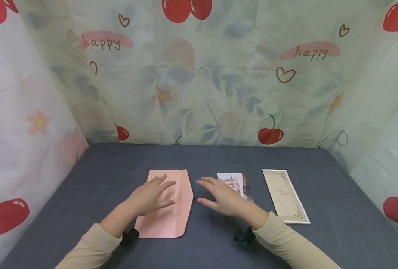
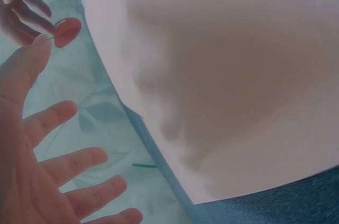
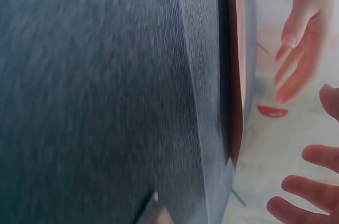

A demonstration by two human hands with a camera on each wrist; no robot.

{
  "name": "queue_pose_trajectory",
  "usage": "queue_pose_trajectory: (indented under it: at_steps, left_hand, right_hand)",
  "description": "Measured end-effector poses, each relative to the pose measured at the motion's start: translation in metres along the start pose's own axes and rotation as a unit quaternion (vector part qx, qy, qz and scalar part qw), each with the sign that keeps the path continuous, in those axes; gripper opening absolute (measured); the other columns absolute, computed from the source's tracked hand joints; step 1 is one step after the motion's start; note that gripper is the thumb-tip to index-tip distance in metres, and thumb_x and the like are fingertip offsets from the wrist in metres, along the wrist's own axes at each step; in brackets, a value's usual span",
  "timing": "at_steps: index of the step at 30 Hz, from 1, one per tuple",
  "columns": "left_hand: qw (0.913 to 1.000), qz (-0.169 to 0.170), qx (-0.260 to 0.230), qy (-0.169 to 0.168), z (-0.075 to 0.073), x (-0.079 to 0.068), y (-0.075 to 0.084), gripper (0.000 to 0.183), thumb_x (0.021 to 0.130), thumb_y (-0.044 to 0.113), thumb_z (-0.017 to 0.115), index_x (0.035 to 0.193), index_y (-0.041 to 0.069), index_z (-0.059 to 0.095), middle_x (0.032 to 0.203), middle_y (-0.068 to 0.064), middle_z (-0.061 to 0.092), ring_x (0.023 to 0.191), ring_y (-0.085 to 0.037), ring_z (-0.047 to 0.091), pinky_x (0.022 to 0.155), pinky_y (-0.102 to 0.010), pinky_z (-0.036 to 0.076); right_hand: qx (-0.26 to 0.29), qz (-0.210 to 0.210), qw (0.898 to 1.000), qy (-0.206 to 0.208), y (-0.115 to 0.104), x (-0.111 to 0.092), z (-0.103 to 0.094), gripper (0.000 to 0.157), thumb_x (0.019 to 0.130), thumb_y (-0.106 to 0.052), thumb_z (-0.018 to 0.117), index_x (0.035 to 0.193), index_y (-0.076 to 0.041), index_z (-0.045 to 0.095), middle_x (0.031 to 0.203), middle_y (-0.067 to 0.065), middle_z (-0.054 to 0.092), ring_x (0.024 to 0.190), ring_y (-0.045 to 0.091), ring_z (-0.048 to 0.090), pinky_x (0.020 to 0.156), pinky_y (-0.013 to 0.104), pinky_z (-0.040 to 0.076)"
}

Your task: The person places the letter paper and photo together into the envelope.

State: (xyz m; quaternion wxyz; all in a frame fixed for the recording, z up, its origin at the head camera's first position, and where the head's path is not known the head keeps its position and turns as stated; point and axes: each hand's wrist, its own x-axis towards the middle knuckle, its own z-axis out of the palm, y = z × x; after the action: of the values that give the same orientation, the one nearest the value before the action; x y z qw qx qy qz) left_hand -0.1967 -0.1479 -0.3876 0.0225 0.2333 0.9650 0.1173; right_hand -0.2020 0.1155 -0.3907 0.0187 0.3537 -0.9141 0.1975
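A pink envelope [image 1: 182,209] lies on the dark cloth, its flap side spread to the right. My left hand [image 1: 151,196] hovers over it with the fingers spread, casting a shadow on the paper; the left wrist view shows a gap between the fingers and the envelope [image 2: 254,86]. To the right, my right hand [image 1: 227,198] hangs above the cloth, fingers extended and holding nothing. Beneath and behind that hand lie small printed picture cards [image 1: 247,185], partly hidden by it. In the right wrist view, the envelope [image 3: 239,70] appears edge-on.
A long beige card [image 1: 283,194] with ornate corners and a white border lies at the right. Dark cloth [image 1: 118,160] covers the table. A patterned curtain [image 1: 199,93] hangs behind and at both sides.
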Motion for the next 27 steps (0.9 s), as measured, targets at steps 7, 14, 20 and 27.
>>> queue_pose_trajectory:
  at_steps: [7,14,20,27]
  left_hand:
    - [0.9993,-0.01,-0.016,-0.032,0.005,0.001,0.0,0.055,0.086,0.045,0.062,0.132,0.018,0.05,0.145,-0.021,0.039,0.132,-0.046,0.037,0.103,-0.062,0.033]
    - [0.9979,-0.018,-0.02,-0.059,0.01,0.002,0.0,0.056,0.084,0.046,0.064,0.133,0.021,0.05,0.146,-0.022,0.036,0.133,-0.048,0.033,0.105,-0.064,0.029]
    - [0.9958,-0.032,-0.018,-0.084,0.013,0.003,0.0,0.06,0.082,0.047,0.066,0.134,0.023,0.047,0.148,-0.022,0.034,0.134,-0.048,0.031,0.105,-0.065,0.028]
    - [0.9953,-0.033,-0.017,-0.09,0.015,0.004,-0.002,0.062,0.081,0.048,0.066,0.135,0.023,0.047,0.148,-0.024,0.032,0.135,-0.048,0.03,0.105,-0.065,0.027]
  right_hand:
    - [0.016,-0.012,0.999,-0.037,-0.007,0.007,0.01,0.052,0.093,-0.038,0.055,0.135,-0.009,0.046,0.139,0.016,0.047,0.127,0.03,0.048,0.102,0.046,0.042]
    - [0.011,-0.013,0.999,-0.052,-0.013,0.012,0.018,0.052,0.092,-0.041,0.054,0.135,-0.012,0.047,0.139,0.013,0.048,0.126,0.028,0.05,0.101,0.045,0.043]
    - [0.003,-0.021,0.998,-0.06,-0.017,0.016,0.026,0.052,0.092,-0.041,0.055,0.134,-0.011,0.048,0.138,0.014,0.048,0.128,0.028,0.048,0.104,0.042,0.041]
    - [-0.004,-0.039,0.997,-0.064,-0.021,0.02,0.029,0.051,0.091,-0.036,0.058,0.133,-0.01,0.049,0.139,0.017,0.048,0.13,0.03,0.045,0.106,0.044,0.038]
